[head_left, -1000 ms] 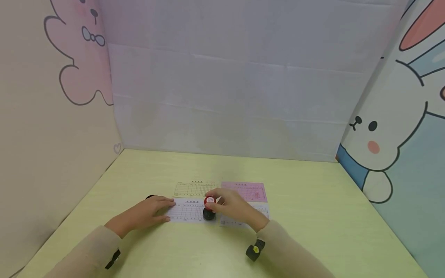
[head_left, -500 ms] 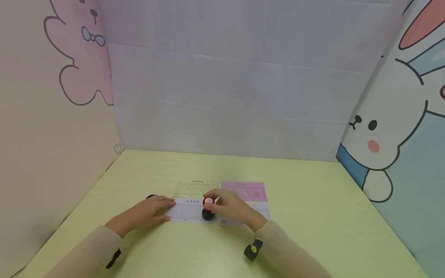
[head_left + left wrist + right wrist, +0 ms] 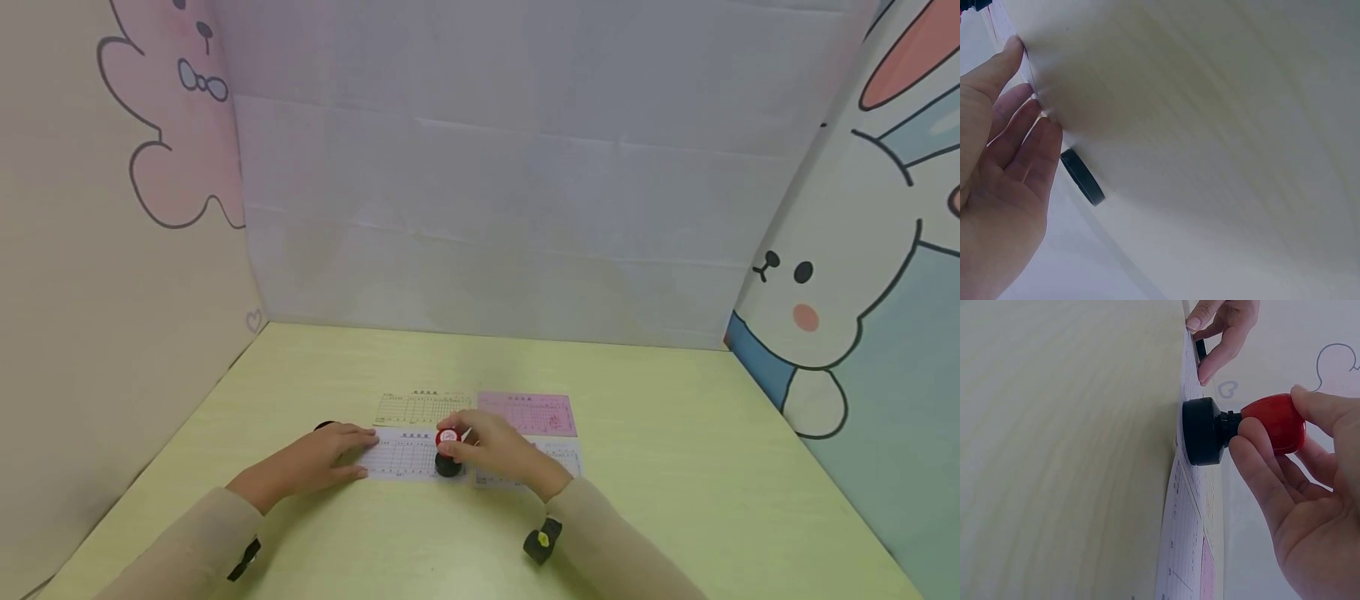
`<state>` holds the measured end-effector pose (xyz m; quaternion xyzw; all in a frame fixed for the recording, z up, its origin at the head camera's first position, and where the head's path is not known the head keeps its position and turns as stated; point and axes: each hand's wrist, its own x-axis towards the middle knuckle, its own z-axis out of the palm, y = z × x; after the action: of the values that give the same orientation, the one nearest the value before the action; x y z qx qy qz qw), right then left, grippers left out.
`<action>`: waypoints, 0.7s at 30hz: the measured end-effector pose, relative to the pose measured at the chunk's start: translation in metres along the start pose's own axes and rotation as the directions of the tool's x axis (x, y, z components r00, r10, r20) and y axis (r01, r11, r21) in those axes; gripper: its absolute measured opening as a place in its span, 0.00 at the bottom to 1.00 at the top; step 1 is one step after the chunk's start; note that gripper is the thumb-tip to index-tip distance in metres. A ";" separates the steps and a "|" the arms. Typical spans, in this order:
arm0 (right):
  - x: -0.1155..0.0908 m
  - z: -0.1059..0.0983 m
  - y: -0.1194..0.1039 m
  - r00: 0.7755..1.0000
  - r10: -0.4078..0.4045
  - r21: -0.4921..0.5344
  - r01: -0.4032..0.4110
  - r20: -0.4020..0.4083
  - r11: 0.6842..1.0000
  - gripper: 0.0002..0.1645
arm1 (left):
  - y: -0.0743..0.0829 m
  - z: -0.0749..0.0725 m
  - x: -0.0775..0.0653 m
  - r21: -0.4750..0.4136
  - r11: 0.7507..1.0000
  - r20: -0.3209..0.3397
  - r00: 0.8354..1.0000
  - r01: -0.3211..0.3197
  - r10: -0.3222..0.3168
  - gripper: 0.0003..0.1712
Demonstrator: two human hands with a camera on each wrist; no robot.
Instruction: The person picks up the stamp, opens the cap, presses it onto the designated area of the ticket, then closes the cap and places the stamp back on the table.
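**Pale yellow-green, faintly grained surface (image 3: 712,467), closed in on three sides**

Far side: whitish, lightly creased backdrop (image 3: 480,192). To the right, a wall (image 3: 900,450) bearing a white cartoon rabbit with blue; to the left, a cream wall (image 3: 112,317) with a pink cartoon animal in a bow tie.

Two beige sleeves (image 3: 622,533) reach in from the near side.

Left hand (image 3: 326,458): fingers extended, thumb set apart from them, tips resting on the left edge of a white printed slip. Right hand (image 3: 502,446): thumb and fingers pinching a red knob.

Four paper slips, laid two by two. Near left, the white gridded slip (image 3: 401,454) under the left fingertips. Near right, a second white slip (image 3: 566,452), partly covered by the right hand. Far left, a pale yellow gridded slip (image 3: 412,408). Far right, a pink slip (image 3: 517,412) with a reddish mark toward its right end.

Stamp (image 3: 448,465): round black base, narrow black neck, glossy red knob. Stands upright, base down on the right end of the near-left white slip.

Shallow round black disc (image 3: 1083,177): on the surface just beyond the left hand, partly hidden by it in the head view.
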<state>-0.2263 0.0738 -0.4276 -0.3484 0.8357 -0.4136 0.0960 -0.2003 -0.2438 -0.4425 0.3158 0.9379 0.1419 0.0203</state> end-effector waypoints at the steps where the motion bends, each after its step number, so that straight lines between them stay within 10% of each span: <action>1: 0.000 0.000 0.000 1.000 0.002 0.004 -0.002 0.003 1.000 0.18 | 0.000 0.000 0.000 0.001 1.000 0.000 1.000 0.000 0.000 0.30; 21: 0.002 -0.003 -0.008 0.999 -0.018 -0.097 0.023 0.049 0.995 0.20 | 0.002 -0.001 -0.001 -0.005 1.000 0.000 1.000 0.000 0.000 0.30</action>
<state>-0.2254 0.0713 -0.4196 -0.3710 0.8486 -0.3650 0.0946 -0.1985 -0.2435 -0.4410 0.3156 0.9377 0.1441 0.0211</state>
